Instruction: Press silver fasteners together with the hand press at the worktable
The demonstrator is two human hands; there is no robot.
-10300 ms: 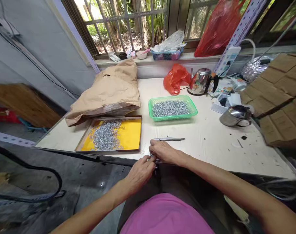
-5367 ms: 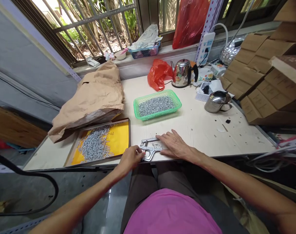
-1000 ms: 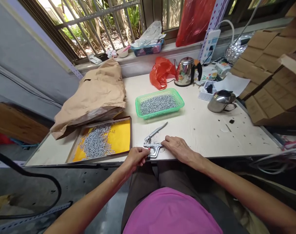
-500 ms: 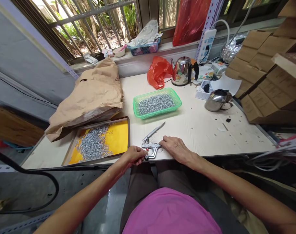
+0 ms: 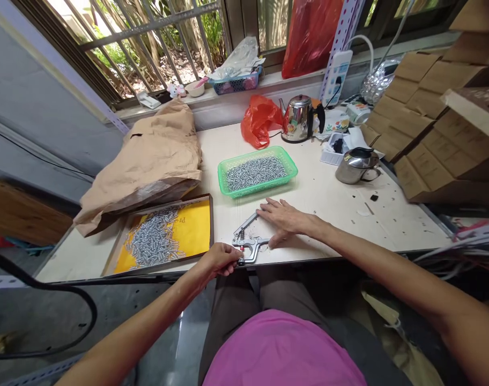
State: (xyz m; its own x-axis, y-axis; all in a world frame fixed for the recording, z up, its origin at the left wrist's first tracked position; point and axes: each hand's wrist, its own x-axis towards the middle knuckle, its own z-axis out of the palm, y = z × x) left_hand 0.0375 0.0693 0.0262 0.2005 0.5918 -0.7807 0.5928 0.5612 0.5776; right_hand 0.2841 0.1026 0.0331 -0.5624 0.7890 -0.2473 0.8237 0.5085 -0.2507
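Note:
A metal hand press tool [image 5: 247, 244] lies at the near edge of the white table [image 5: 333, 214], its upper lever raised. My left hand [image 5: 219, 260] is curled at the tool's jaw end, pinching something too small to name. Spread flat, my right hand [image 5: 283, 218] rests on the raised lever with its fingers stretched out. A tray with a yellow liner [image 5: 194, 228] holding several small silver parts sits to the left. A green basket [image 5: 290, 170] full of the same silver parts stands just beyond the tool.
A crumpled brown paper sack [image 5: 156, 155] lies at the back left. A red plastic bag [image 5: 258, 120], a steel kettle [image 5: 296, 119] and a steel mug [image 5: 355, 166] stand at the back. Stacked cardboard boxes [image 5: 437, 128] line the right side.
My right hand has moved from beside the tool's body up onto the raised lever and opened flat. My left hand stays at the jaw end.

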